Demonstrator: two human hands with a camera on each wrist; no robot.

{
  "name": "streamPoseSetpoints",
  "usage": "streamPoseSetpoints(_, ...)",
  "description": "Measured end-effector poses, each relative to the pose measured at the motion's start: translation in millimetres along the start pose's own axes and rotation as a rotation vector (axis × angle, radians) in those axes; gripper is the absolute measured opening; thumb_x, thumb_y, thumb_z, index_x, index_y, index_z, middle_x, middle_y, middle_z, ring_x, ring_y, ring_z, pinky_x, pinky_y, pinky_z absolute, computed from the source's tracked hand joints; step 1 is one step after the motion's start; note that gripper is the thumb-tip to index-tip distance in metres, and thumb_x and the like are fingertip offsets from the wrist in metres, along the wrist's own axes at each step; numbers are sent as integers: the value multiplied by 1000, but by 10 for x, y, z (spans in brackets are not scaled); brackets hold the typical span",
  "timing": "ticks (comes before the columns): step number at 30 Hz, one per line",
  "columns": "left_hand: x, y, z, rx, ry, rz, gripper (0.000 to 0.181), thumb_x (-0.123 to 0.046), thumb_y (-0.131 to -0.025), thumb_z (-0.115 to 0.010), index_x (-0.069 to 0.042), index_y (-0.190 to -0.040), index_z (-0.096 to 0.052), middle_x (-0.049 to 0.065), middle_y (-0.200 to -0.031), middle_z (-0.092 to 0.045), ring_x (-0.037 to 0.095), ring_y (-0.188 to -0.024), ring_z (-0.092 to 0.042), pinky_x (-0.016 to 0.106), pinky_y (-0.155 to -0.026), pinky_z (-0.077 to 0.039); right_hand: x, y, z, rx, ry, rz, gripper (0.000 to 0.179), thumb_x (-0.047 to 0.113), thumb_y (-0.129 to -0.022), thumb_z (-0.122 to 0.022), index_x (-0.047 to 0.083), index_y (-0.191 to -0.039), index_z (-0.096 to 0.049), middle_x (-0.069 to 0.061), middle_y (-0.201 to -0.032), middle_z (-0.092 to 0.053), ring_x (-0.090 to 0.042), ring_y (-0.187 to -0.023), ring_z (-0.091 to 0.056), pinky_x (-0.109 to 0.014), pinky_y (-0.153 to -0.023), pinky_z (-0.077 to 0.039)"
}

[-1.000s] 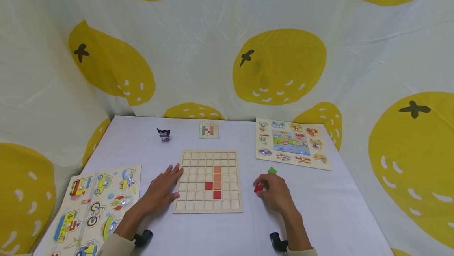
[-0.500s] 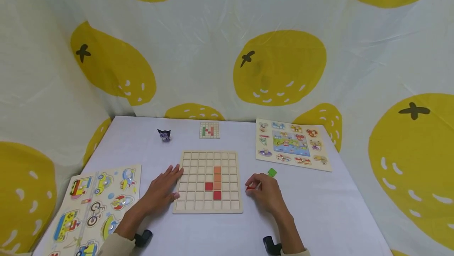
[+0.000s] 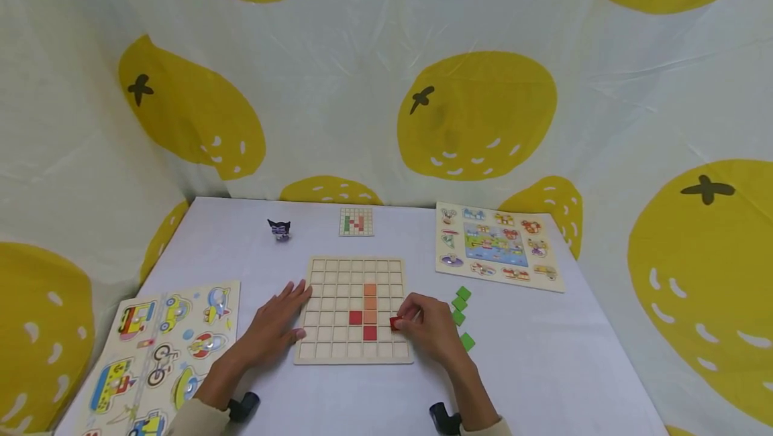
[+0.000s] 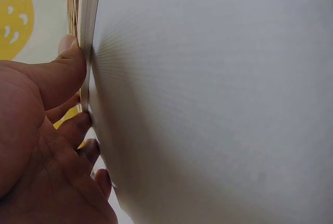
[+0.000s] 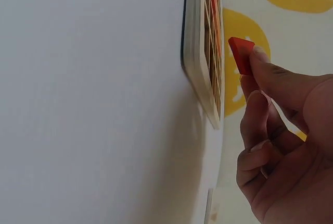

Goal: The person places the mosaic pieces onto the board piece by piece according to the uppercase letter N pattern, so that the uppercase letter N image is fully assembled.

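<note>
- The tile (image 5: 241, 55) is flat, red and straight-edged.
- The right hand (image 3: 431, 329) pinches it with its fingers (image 5: 255, 114), above the right side of the pale grid board (image 3: 326, 350).
- The left hand (image 3: 272, 327), fingers apart, touches the board's left edge.

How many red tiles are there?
3: one tile in the right hand, two tiles on the grid board, beside and below the lowest orange tile; others may be hidden.

Tilted red tile (image 3: 395, 323) above the gridded wooden board (image 3: 331, 288)

No readable lettering, numbers, labels or signs anywhere.
</note>
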State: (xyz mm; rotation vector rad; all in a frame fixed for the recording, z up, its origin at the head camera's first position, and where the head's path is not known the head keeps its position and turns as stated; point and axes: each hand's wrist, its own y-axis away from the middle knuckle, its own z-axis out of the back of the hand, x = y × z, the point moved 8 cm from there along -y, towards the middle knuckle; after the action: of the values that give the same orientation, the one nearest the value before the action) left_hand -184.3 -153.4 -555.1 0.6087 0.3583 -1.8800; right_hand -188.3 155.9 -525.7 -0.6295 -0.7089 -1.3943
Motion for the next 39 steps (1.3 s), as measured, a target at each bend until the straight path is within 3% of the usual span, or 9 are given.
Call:
streamPoseSetpoints(13,-27,15,29,-24,-12,-22,85,-15,-95,-78,-8,-167,-34,16,-176,-25,46,-164,-18,69,-128,-20,240,-158,-401,46,-34,-50,15,19,-89,-87,23,-87,-72,9,-75,-67,-11,-74,-62,-26,-65,-49)
streamPoseSetpoints(19,-22,11,21,-16,2,-17,85,-15,-95,-78,-9,-167,-33,15,-177,-24,45,-165,-16,68,-129,-18,308,-232,-542,69,-14,-60,18,19,-88,-88,23,-85,-71,9,-71,-67,-9,-69,-62,-27,-60,-47)
streamPoseSetpoints(23,-17,12,18,-9,13,-6,85,-16,-96,-78,-10,-168,-32,13,-177,-23,44,-165,-16,66,-130,-17,353,-281,-606,76,21,-65,16,20,-88,-88,23,-85,-72,9,-69,-65,-9,-66,-60,-28,-57,-44)
streamPoseSetpoints(32,-63,38,66,-61,24,-49,81,-16,-94,-78,-8,-165,-38,17,-174,-30,47,-162,-21,70,-126,-21,473,-372,-716,90,82,-21,10,19,-89,-86,23,-89,-76,12,-66,-63,-8,-63,-58,-28,-53,-45)
streamPoseSetpoints(39,-35,30,49,-51,24,-53,83,-15,-95,-77,-8,-166,-36,16,-175,-28,46,-163,-20,69,-127,-21,532,-420,-774,73,93,-17,10,20,-89,-86,21,-88,-76,10,-65,-62,-8,-62,-57,-28,-53,-45)
